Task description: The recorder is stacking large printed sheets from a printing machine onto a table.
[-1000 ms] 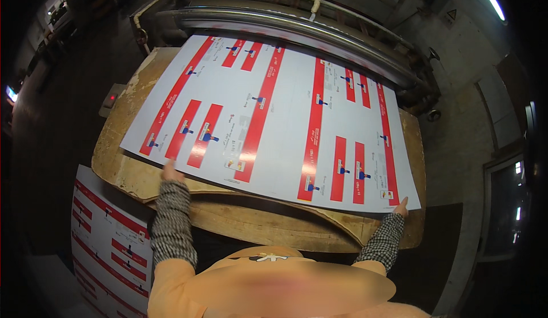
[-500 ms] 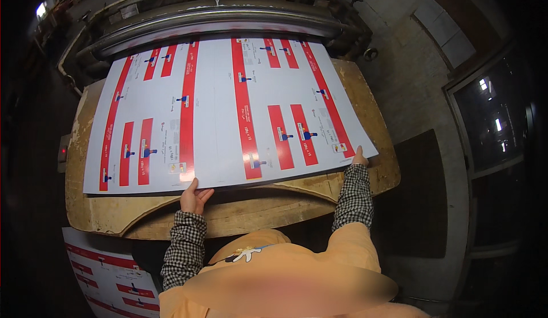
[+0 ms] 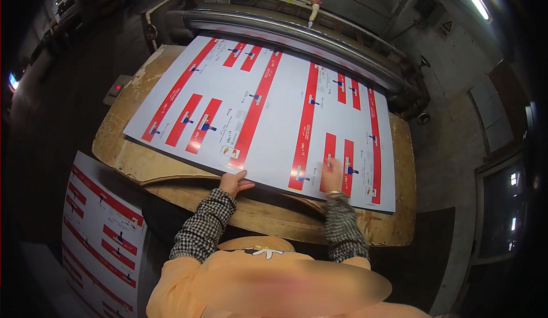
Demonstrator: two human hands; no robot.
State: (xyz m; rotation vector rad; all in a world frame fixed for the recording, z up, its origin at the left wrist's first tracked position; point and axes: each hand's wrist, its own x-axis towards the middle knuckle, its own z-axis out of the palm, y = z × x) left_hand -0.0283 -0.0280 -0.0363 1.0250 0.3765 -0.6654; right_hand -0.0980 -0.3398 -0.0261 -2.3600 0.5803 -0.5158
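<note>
The sheet (image 3: 279, 112) lies on the table (image 3: 128, 161) before the roller (image 3: 297, 32). I judge it light, bendy, slick; I'd take its edge opposite the roller. There my left hand (image 3: 235, 184) touches, grip unclear; my right hand (image 3: 331, 177), apart, is too blurred to read.

Passage at the far end of the table (image 3: 403, 166) is blocked by the steel roller (image 3: 274, 25). Bare tabletop is left open at the left and right of the printed sheet (image 3: 279, 121). Along its near side, a gap is left between the left hand (image 3: 234, 184) and the blurred right hand (image 3: 331, 176), by which the sheet may be touched.
</note>
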